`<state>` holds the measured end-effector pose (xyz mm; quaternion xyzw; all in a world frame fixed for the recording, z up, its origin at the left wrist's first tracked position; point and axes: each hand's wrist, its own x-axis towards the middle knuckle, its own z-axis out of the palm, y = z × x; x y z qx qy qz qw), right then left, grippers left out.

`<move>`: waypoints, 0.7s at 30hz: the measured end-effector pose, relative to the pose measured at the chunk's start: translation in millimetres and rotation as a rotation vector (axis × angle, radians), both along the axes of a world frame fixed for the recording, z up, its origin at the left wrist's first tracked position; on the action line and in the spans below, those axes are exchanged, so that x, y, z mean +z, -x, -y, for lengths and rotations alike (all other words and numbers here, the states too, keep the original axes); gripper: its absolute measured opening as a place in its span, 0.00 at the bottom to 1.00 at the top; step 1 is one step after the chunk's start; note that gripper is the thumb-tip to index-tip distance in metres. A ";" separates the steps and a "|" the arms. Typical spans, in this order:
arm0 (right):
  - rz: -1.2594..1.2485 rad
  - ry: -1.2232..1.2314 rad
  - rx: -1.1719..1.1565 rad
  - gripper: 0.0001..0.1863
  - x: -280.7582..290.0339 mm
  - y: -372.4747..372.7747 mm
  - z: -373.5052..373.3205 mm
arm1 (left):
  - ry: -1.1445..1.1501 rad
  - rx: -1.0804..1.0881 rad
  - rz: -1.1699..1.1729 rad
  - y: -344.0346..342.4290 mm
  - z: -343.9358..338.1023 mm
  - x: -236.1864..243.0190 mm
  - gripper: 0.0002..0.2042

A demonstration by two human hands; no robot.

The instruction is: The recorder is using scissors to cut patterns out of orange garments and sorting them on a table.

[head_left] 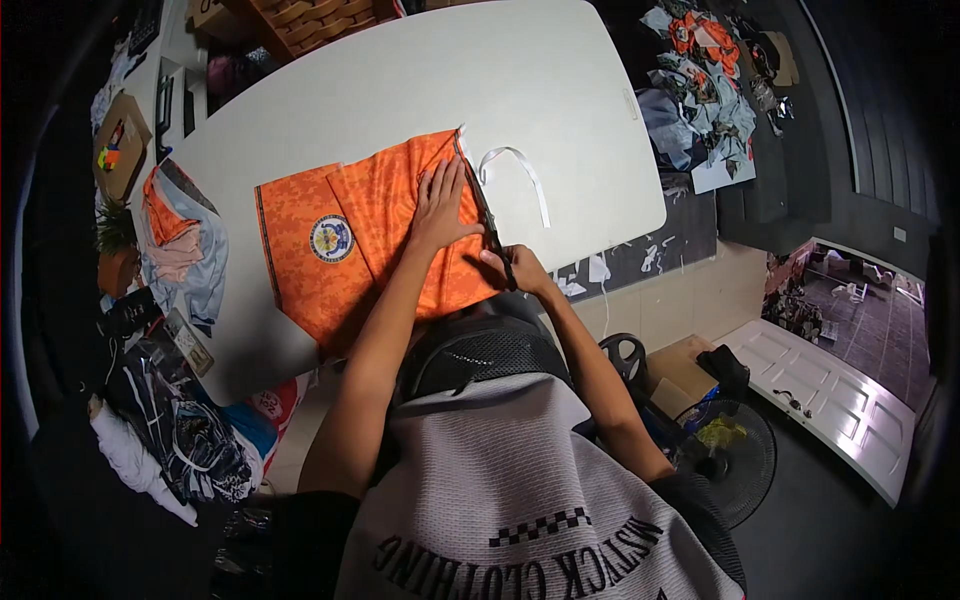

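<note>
An orange camouflage-patterned fabric piece (295, 275) with a round emblem (332, 238) lies on the white table (590, 100). My left hand (441, 208) rests flat on the fabric near its right edge, fingers apart. Just below and to the right, my right hand (524, 268) grips black scissors (492, 229), whose blades run along that edge, partly over the fabric's border. A loose white strip (543, 205) curls on the table to the right of the scissors.
Piled cloth (700, 110) sits beyond the table's right side. Folded garments (185, 250) and dark bundles (185, 430) are at the left. A wicker basket (310, 25) is at the back. A fan (725, 460), cardboard box (670, 365) and white door (820, 400) are at lower right.
</note>
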<state>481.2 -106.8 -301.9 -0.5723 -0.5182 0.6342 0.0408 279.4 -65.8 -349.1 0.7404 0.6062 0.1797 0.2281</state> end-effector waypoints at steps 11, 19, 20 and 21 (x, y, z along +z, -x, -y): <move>0.029 0.045 0.023 0.29 11.1 11.1 -12.9 | 0.018 -0.017 -0.018 3.0 1.1 -3.3 0.59; 0.080 0.013 0.040 0.30 7.0 16.8 -15.4 | 0.040 -0.014 -0.036 2.8 0.6 -1.2 0.58; 0.087 0.023 0.033 0.30 6.0 17.2 -16.5 | 0.027 -0.012 -0.039 3.1 -0.7 -1.0 0.58; 0.095 0.032 0.025 0.30 5.3 17.3 -17.1 | 0.013 -0.010 -0.042 3.1 -1.6 -0.6 0.58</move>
